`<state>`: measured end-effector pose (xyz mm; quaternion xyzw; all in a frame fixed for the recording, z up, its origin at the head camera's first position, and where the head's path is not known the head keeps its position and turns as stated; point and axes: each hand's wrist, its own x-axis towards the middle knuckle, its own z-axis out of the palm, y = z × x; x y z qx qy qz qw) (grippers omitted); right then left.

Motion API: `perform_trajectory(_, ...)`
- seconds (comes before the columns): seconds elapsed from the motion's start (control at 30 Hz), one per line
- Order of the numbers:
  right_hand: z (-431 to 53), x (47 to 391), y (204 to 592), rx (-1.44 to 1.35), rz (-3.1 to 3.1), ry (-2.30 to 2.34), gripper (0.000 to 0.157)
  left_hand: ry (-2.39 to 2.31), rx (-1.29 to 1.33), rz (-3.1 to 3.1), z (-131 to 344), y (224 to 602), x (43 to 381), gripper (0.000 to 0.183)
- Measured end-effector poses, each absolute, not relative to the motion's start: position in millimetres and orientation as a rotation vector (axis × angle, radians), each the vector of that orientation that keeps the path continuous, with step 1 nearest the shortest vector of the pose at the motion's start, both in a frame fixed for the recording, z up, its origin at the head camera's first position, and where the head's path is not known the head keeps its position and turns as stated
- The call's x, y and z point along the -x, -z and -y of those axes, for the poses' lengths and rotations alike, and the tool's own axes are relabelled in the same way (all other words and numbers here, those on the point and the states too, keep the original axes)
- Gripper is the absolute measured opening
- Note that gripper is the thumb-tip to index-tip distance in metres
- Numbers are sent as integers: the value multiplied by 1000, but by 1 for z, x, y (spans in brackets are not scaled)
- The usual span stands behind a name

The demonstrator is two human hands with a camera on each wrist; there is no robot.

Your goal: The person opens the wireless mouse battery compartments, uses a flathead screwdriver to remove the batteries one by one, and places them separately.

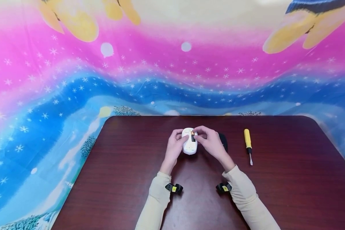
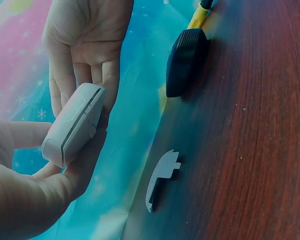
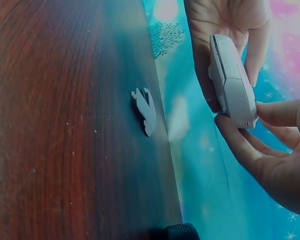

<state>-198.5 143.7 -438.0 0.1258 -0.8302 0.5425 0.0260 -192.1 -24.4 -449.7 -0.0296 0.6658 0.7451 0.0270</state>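
Observation:
A white computer mouse is held above the table with its underside up and its battery compartment uncovered. My left hand grips its left side, thumb on top and fingers beneath. In the compartment lies a battery, dark with a copper-coloured end. My right hand has its thumb and index finger at this battery, pinching it at the mouse's right side. Both wrist views show the mouse from its edge, so the battery is hidden there. A loose white cover with small tabs lies on the table below; the hands hide it from the head view.
Partly behind my right hand sits a black rounded object with a ribbed end. Farther right on the dark red table lies a yellow-handled screwdriver. A patterned cloth hangs behind the table.

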Motion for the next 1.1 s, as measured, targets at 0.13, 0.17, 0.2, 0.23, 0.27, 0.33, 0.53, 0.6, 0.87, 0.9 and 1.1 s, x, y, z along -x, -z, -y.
perform_trajectory(0.13,-143,198,438,-366,2572,-1664,23,-2307,75,-2067,24,452,193,35)
perform_trajectory(0.17,-142,198,438,-359,2574,-1662,23,-2307,66,-2077,23,452,193,35)
perform_trajectory(0.2,-142,198,438,-352,2576,-1660,23,-2306,60,-2085,23,453,193,35)
perform_trajectory(0.23,-142,198,437,-346,2579,-1661,23,-2307,51,-2095,23,453,193,35)
perform_trajectory(0.27,-141,197,437,-339,2582,-1660,23,-2306,43,-2105,23,454,193,34)
perform_trajectory(0.33,-141,197,437,-323,2588,-1659,23,-2304,25,-2127,22,453,193,34)
perform_trajectory(0.53,-141,198,437,-272,2593,-1683,22,-2284,-14,-2184,21,453,191,34)
perform_trajectory(0.6,-141,198,438,-261,2596,-1691,22,-2272,-15,-2197,20,454,191,34)
perform_trajectory(0.87,-144,197,437,-261,2614,-1722,22,-2238,-25,-2221,19,453,189,33)
perform_trajectory(0.9,-144,197,437,-258,2617,-1721,22,-2236,-28,-2223,19,453,189,32)
perform_trajectory(1.1,-145,196,438,-250,2607,-1727,22,-2230,-41,-2228,19,453,189,31)
